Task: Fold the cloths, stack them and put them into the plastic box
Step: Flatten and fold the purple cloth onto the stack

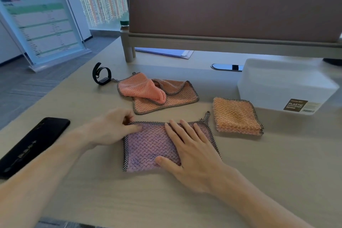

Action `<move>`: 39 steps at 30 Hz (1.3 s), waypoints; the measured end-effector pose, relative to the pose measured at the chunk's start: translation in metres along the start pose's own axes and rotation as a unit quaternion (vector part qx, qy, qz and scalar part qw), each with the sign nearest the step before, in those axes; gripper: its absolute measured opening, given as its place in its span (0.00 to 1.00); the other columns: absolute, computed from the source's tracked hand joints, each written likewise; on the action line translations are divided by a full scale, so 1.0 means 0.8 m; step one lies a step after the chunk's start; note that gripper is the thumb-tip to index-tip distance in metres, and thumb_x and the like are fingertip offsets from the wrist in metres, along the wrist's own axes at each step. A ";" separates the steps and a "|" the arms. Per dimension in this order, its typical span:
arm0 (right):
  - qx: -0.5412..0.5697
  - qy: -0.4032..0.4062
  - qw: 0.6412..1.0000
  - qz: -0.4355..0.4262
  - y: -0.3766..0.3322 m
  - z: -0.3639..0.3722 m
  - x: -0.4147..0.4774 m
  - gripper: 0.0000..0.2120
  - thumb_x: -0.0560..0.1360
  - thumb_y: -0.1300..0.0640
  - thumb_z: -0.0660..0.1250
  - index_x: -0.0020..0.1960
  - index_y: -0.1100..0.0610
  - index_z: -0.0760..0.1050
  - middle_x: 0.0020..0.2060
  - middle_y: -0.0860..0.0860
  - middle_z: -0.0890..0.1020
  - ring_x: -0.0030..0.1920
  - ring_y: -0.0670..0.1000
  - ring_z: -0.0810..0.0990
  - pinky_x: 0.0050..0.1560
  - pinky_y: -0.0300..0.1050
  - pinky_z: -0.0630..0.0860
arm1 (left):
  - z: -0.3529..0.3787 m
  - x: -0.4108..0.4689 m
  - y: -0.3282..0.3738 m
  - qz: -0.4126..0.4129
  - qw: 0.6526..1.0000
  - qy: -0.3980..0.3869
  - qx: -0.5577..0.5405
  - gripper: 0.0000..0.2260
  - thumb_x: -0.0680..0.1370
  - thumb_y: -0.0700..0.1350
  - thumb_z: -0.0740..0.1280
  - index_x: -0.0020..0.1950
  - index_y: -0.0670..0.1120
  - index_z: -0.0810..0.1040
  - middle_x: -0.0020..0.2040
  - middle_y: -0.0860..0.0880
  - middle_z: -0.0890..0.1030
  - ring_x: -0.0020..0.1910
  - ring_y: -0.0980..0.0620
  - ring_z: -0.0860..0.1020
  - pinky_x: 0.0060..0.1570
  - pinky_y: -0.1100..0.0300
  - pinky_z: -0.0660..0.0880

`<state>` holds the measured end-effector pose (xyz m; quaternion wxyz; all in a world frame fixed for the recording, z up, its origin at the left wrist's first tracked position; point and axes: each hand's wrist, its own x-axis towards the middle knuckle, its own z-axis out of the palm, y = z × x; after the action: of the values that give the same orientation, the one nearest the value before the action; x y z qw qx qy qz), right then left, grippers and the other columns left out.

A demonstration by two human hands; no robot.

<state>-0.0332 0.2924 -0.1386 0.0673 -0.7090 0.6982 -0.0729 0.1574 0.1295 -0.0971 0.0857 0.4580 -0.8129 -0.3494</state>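
A purple cloth (148, 146) with a checked border lies folded on the table in front of me. My left hand (112, 127) pinches its far left corner. My right hand (190, 151) lies flat on the cloth, fingers spread, pressing it down. Behind it a pink cloth (157, 92) lies crumpled and unfolded. To the right an orange cloth (236, 115) sits folded into a neat square. The white plastic box (281, 85) stands at the right, just behind the orange cloth, with a brown label on its front.
A black phone (33, 144) lies at the left near the table edge. A black smartwatch (101, 74) stands behind the pink cloth. A brown desk divider (235, 9) closes off the back, with papers (166, 52) under it and a cable port (226, 67).
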 end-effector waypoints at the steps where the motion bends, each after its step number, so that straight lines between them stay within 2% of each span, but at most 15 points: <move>1: -0.001 0.003 1.000 -0.005 -0.002 0.002 0.003 0.43 0.76 0.25 0.41 0.82 0.47 0.36 0.82 0.43 0.39 0.81 0.47 0.33 0.81 0.54 0.38 | -0.005 -0.002 -0.001 -0.022 0.998 -0.016 -0.062 0.10 0.78 0.46 0.74 0.42 0.43 0.76 0.32 0.53 0.78 0.30 0.59 0.74 0.32 0.64 0.71; 4: -0.002 0.009 1.000 -0.019 -0.004 0.005 0.014 0.41 0.77 0.26 0.41 0.82 0.47 0.37 0.82 0.45 0.39 0.81 0.48 0.33 0.81 0.56 0.39 | -0.021 -0.005 0.000 -0.083 0.976 -0.030 -0.197 0.10 0.75 0.46 0.75 0.48 0.44 0.76 0.37 0.49 0.81 0.36 0.55 0.78 0.33 0.61 0.76; 7: 0.014 0.036 0.998 -0.039 -0.005 -0.001 0.016 0.39 0.79 0.29 0.43 0.83 0.48 0.39 0.83 0.47 0.40 0.81 0.48 0.32 0.81 0.56 0.38 | -0.033 -0.003 0.025 -0.079 0.960 -0.028 -0.265 0.11 0.74 0.48 0.75 0.51 0.45 0.77 0.42 0.46 0.82 0.36 0.53 0.78 0.32 0.61 0.77; 9: 0.099 0.091 0.990 -0.034 -0.003 -0.013 0.006 0.37 0.80 0.31 0.46 0.83 0.48 0.47 0.83 0.45 0.48 0.82 0.46 0.41 0.81 0.49 0.43 | -0.034 0.003 0.055 -0.054 0.954 -0.040 -0.291 0.06 0.77 0.46 0.72 0.49 0.46 0.78 0.42 0.47 0.83 0.34 0.54 0.78 0.30 0.63 0.76; 11: 0.223 0.178 0.958 0.009 -0.003 -0.028 -0.012 0.32 0.79 0.32 0.52 0.78 0.47 0.62 0.75 0.42 0.67 0.76 0.41 0.61 0.75 0.39 0.59 | -0.025 0.011 0.090 -0.030 0.958 -0.065 -0.278 0.03 0.79 0.45 0.72 0.48 0.46 0.80 0.42 0.49 0.83 0.31 0.56 0.76 0.28 0.65 0.74; 13: 0.370 0.224 0.899 0.068 -0.005 -0.044 -0.028 0.25 0.78 0.33 0.58 0.65 0.47 0.76 0.57 0.41 0.81 0.59 0.39 0.78 0.59 0.37 0.75 | -0.007 0.025 0.119 -0.019 0.965 -0.092 -0.247 0.03 0.79 0.44 0.71 0.52 0.47 0.80 0.38 0.49 0.80 0.26 0.58 0.74 0.25 0.67 0.73; 15: 0.517 0.182 0.826 0.133 -0.003 -0.055 -0.040 0.24 0.74 0.31 0.64 0.56 0.48 0.80 0.45 0.47 0.86 0.45 0.44 0.85 0.45 0.43 0.82 | 0.017 0.038 0.140 -0.018 0.968 -0.113 -0.221 0.02 0.80 0.42 0.70 0.52 0.47 0.79 0.31 0.53 0.78 0.23 0.59 0.75 0.25 0.67 0.73; 17: 0.555 0.132 0.801 0.180 0.004 -0.062 -0.049 0.29 0.68 0.28 0.68 0.57 0.48 0.79 0.41 0.52 0.87 0.38 0.51 0.87 0.42 0.54 0.85 | 0.043 0.048 0.153 -0.026 0.969 -0.125 -0.212 0.01 0.80 0.41 0.69 0.51 0.46 0.79 0.31 0.50 0.79 0.23 0.58 0.77 0.26 0.66 0.76; 19: 0.527 0.092 0.814 0.227 0.014 -0.064 -0.054 0.35 0.63 0.25 0.70 0.60 0.47 0.74 0.40 0.52 0.88 0.33 0.56 0.87 0.43 0.60 0.85 | 0.065 0.054 0.154 -0.037 0.970 -0.118 -0.207 0.03 0.80 0.42 0.70 0.50 0.43 0.79 0.34 0.45 0.80 0.25 0.54 0.80 0.26 0.64 0.79; 22: 0.474 0.045 0.839 0.262 0.027 -0.062 -0.052 0.39 0.62 0.26 0.72 0.63 0.48 0.69 0.37 0.50 0.89 0.30 0.56 0.86 0.38 0.52 0.83 | 0.086 0.055 0.150 -0.047 0.977 -0.105 -0.181 0.14 0.78 0.49 0.73 0.52 0.39 0.78 0.38 0.42 0.82 0.26 0.50 0.83 0.27 0.61 0.80; 24: 0.456 0.048 0.851 0.257 0.034 -0.058 -0.047 0.36 0.66 0.30 0.74 0.63 0.51 0.69 0.36 0.50 0.88 0.28 0.55 0.85 0.34 0.49 0.81 | 0.089 0.053 0.146 -0.040 0.981 -0.107 -0.158 0.18 0.77 0.54 0.73 0.55 0.40 0.79 0.39 0.42 0.84 0.29 0.49 0.84 0.31 0.60 0.81; 27: 0.442 0.070 0.860 0.244 0.040 -0.053 -0.041 0.22 0.74 0.42 0.73 0.58 0.55 0.72 0.34 0.49 0.88 0.21 0.49 0.78 0.27 0.40 0.73 | 0.081 0.051 0.139 -0.006 0.986 -0.107 -0.127 0.13 0.79 0.51 0.72 0.54 0.41 0.81 0.39 0.45 0.85 0.29 0.52 0.83 0.31 0.62 0.80; 31: 0.416 0.111 0.874 0.225 0.040 -0.050 -0.041 0.07 0.78 0.52 0.72 0.47 0.55 0.76 0.31 0.53 0.86 0.20 0.49 0.78 0.24 0.41 0.72 | 0.068 0.052 0.129 0.037 0.989 -0.111 -0.091 0.06 0.78 0.40 0.72 0.53 0.38 0.82 0.39 0.43 0.84 0.29 0.52 0.82 0.28 0.64 0.77; 36: 0.423 0.170 0.864 0.213 0.037 -0.052 -0.053 0.06 0.78 0.57 0.72 0.46 0.52 0.75 0.32 0.54 0.84 0.20 0.50 0.78 0.22 0.41 0.70 | 0.064 0.053 0.135 0.105 0.990 -0.073 -0.054 0.05 0.79 0.41 0.72 0.52 0.41 0.81 0.38 0.46 0.85 0.28 0.53 0.82 0.27 0.64 0.76; 39: 0.388 0.163 0.880 0.219 0.039 -0.052 -0.054 0.07 0.77 0.55 0.72 0.47 0.49 0.74 0.32 0.53 0.84 0.22 0.47 0.78 0.26 0.44 0.74 | 0.078 0.057 0.139 0.117 0.991 -0.066 -0.015 0.04 0.78 0.43 0.72 0.51 0.43 0.82 0.38 0.46 0.86 0.27 0.55 0.81 0.26 0.65 0.75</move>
<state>-0.0727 0.3355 -0.1045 0.2369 -0.4333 0.7526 -0.4356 0.0266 0.1607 -0.0793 0.0791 0.3344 -0.8593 -0.3788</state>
